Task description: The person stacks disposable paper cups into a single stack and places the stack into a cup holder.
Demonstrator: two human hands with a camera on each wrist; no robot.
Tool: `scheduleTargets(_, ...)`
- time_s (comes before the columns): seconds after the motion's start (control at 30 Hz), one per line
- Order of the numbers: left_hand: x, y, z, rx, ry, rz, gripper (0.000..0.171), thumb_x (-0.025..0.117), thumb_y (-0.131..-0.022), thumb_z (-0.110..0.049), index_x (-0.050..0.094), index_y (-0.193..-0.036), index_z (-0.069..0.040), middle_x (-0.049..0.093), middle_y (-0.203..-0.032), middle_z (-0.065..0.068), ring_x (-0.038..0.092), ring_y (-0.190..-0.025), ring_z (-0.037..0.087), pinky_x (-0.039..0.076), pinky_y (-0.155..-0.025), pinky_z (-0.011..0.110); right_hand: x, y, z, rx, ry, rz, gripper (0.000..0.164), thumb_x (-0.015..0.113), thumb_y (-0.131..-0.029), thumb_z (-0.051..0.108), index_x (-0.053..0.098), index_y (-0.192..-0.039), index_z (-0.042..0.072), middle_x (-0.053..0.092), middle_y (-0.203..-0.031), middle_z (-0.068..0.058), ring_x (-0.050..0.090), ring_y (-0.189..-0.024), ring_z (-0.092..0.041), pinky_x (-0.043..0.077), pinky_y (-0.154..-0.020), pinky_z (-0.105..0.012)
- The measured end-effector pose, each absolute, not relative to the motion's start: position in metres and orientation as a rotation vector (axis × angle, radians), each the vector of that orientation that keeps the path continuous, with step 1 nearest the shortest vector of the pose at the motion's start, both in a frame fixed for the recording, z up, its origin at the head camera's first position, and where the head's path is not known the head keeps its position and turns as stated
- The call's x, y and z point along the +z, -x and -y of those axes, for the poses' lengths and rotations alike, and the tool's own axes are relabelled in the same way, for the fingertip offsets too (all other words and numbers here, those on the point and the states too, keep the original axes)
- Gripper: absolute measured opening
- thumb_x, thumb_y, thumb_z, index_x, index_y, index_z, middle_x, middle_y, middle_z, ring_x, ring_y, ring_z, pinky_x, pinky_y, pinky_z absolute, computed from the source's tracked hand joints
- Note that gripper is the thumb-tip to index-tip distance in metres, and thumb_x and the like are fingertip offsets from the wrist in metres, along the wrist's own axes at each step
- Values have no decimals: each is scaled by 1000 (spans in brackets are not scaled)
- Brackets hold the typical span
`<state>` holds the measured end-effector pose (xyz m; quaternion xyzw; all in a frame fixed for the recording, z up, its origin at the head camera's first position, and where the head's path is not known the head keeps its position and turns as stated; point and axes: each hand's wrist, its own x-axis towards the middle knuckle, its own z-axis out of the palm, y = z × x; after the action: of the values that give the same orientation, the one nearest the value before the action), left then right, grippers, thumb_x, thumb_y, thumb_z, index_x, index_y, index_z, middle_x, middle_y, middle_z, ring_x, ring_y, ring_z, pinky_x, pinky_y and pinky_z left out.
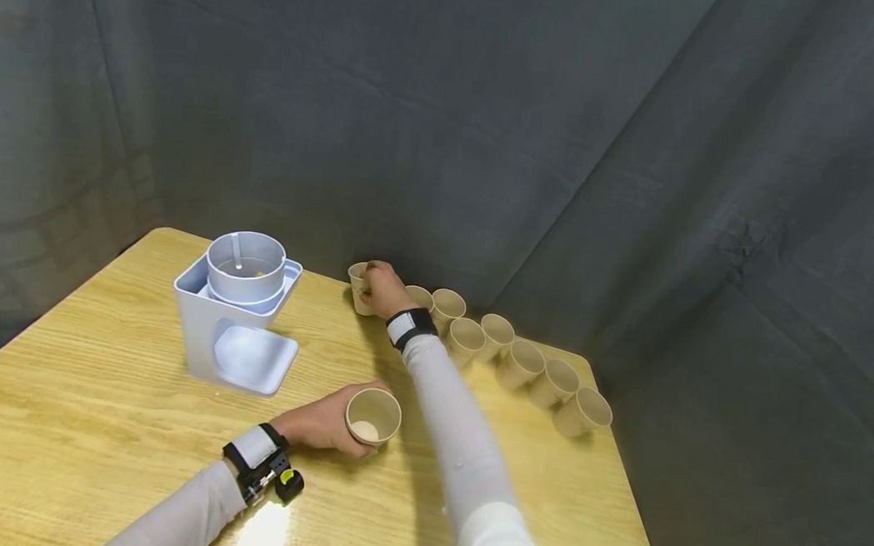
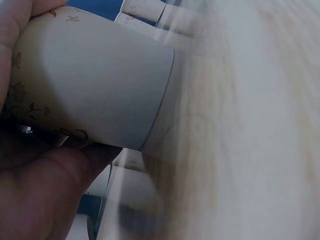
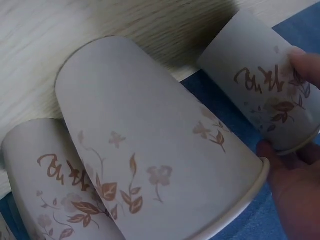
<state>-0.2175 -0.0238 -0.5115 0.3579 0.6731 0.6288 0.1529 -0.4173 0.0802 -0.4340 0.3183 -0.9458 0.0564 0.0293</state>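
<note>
In the head view my left hand (image 1: 326, 423) grips a beige paper cup (image 1: 386, 405) from its left side, with a little pale stuff (image 1: 364, 430) at the bottom. The left wrist view shows that cup's floral-printed wall (image 2: 100, 75) lying between thumb and fingers, its base close over the wood. My right hand (image 1: 386, 291) reaches to the table's back edge and pinches another paper cup (image 1: 358, 283) near its rim. In the right wrist view this cup (image 3: 265, 75) has brown lettering and flowers, and a similar cup (image 3: 145, 135) stands close by.
Several more paper cups (image 1: 526, 362) run in a staggered line from the right hand toward the table's right edge. A white appliance (image 1: 200, 334) with a round tub (image 1: 244, 286) on top and a tray (image 1: 255, 358) stands at the left. Dark curtains (image 1: 416, 121) hang behind the wooden table (image 1: 97, 419).
</note>
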Motion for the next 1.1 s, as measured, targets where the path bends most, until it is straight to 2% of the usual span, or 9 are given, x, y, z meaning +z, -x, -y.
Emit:
scheduleTargets(0.1,-513,219,23,1795,-1039,-1944,69,86,-72,-5,55,-133,-5,64,-123,15,58,-115,32,48,-104,39,-435,417,-82,159,-974,2916,18,72,-94,13,73,-80,2,62,-133,-18,52,-132,-33,42,-113,-37)
scheduleTargets(0.2,-514,220,23,1795,-1027,-1937,69,86,-72,-4,55,-133,-5,63,-122,14,58,-115,31,48,-104,37,-435,416,-82,145,-926,2953,19,70,-96,21,73,-85,6,57,-141,-17,48,-136,-32,43,-111,-38)
scheduleTargets(0.33,-514,220,23,1813,-1003,-1902,70,86,-72,-3,54,-134,-5,63,-123,15,58,-115,30,48,-103,36,-435,414,-81,137,-877,2976,17,71,-96,27,71,-98,10,51,-147,-13,47,-136,-31,49,-103,-40)
scheduleTargets(0.47,-515,219,24,1824,-1005,-1887,70,87,-72,-4,54,-134,-5,63,-123,15,58,-115,32,48,-104,38,-436,412,-80,184,-845,2978,27,75,-93,29,64,-112,11,49,-143,-11,50,-128,-27,50,-97,-38)
scheduleTargets(0.63,-515,218,24,1820,-1006,-1901,71,87,-71,-4,54,-134,-6,63,-123,14,58,-115,30,48,-104,36,-436,411,-80,249,-830,2993,52,76,-92,29,53,-136,13,46,-144,-12,47,-130,-28,48,-102,-39)
scheduleTargets(0.73,-515,219,23,1814,-1009,-1913,71,87,-72,-4,54,-135,-5,63,-123,14,58,-115,29,48,-103,34,-435,411,-81,185,-879,3003,59,73,-94,30,49,-146,14,48,-146,-11,45,-133,-29,41,-109,-40)
scheduleTargets(0.9,-514,219,22,1806,-1004,-1921,71,87,-72,-3,54,-135,-5,63,-123,14,58,-115,30,48,-103,35,-432,409,-82,98,-959,3005,56,70,-96,29,53,-147,14,53,-142,-10,46,-131,-24,31,-110,-41)
scheduleTargets(1.1,-514,219,23,1806,-998,-1922,72,87,-72,-4,54,-135,-5,63,-124,14,58,-115,30,48,-103,36,-433,403,-82,215,-915,3034,52,72,-95,32,55,-142,17,48,-139,-11,43,-124,-29,45,-103,-39)
